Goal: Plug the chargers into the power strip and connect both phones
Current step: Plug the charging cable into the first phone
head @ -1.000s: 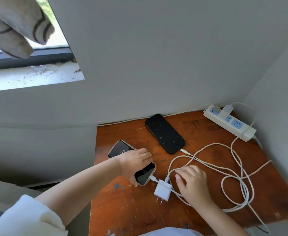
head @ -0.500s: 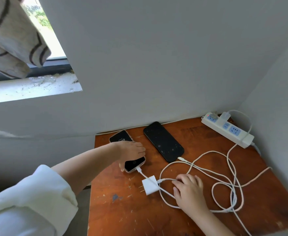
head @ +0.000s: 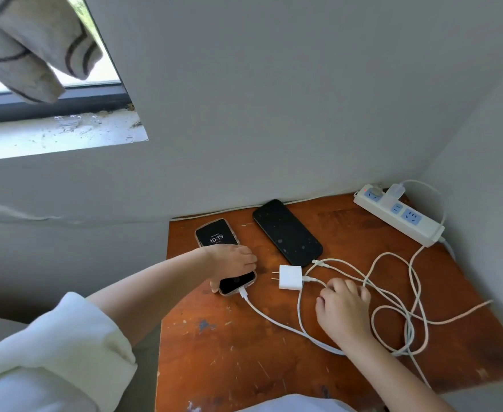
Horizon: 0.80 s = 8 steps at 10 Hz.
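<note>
**Entry: bedside table, one phone cabled, one charger loose**

Head view, places given from the power strip (head: 399,215), which lies at the table's far right corner.
- Lit phone (head: 225,257): well left of the strip, cable in its near end; slid back toward the wall since a second ago. Left hand (head: 232,261) grips it, fingers curled over.
- Dark phone (head: 287,231): between lit phone and strip, its connector (head: 318,263) just short of the port.
- Loose charger (head: 290,277): near-left of strip, unplugged, now turned prongs leftward.
- Right hand (head: 344,307): fingers loosely curled on the white cables (head: 404,307).
- Plugged charger (head: 396,190): seated in the strip.

Judgement: roughly half done.
</note>
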Motion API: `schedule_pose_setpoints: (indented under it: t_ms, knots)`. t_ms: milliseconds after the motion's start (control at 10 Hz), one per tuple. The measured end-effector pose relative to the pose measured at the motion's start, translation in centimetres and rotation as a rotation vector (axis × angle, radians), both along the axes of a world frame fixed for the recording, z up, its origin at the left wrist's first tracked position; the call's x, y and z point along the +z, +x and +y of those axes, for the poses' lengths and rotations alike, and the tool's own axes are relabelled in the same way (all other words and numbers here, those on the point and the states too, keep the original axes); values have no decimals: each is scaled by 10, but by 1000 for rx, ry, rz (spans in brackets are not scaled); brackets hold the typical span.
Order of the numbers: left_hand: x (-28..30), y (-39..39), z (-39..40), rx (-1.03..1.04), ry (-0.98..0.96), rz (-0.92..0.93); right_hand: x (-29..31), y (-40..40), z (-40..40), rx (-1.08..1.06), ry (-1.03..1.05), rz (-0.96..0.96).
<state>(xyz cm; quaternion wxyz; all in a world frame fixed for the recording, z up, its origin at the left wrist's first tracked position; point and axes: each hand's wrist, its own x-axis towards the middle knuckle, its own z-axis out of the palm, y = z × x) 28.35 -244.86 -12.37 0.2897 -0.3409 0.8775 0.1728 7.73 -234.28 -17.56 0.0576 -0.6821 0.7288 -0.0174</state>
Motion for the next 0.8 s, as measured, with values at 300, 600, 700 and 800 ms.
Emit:
schedule_pose_setpoints:
  t_ms: [300,600,700,800]
  knots:
    - [-45,39,50,249,-356,334,0,28,9,227,-91,-125]
    - [-91,48,110,864,-399,201,-16,38,20,243,48,-154]
    - [-92,48,110,856,-435,206,-20,35,22,239,29,-148]
    - [-95,48,111,848,-456,202,-18,38,23,209,2,-135]
